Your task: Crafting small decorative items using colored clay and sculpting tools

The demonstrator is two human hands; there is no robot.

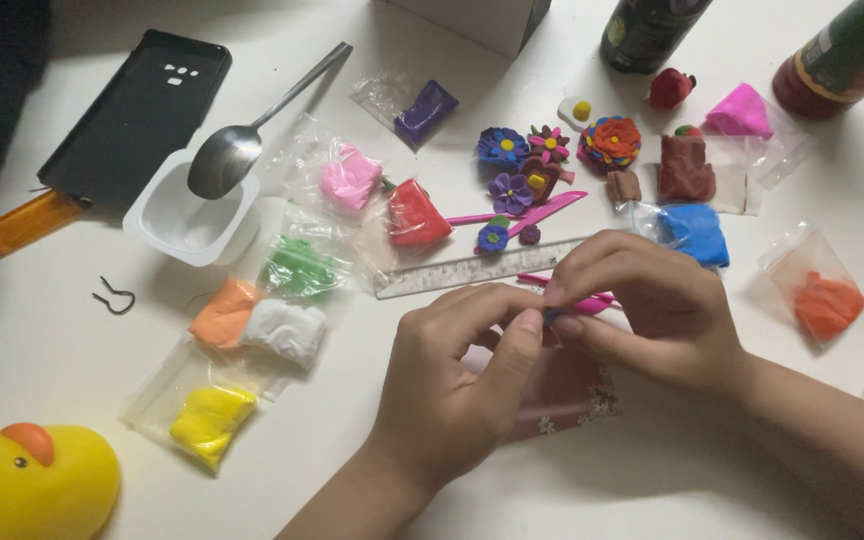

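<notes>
White table [652, 480] strewn with bagged clay: both hands, left [452, 385] and right [642, 310], pinch a small clay bit [550, 316] between fingertips (shaping step, judged), pink tool [592, 300] beneath; next calls for gentle pressure.

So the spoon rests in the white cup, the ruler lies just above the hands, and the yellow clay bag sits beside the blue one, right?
Not quite. In the head view the yellow clay bag lies at lower left, below the white clay, far from the blue one. The spoon does rest in the white cup, and the ruler lies above the hands.
</notes>
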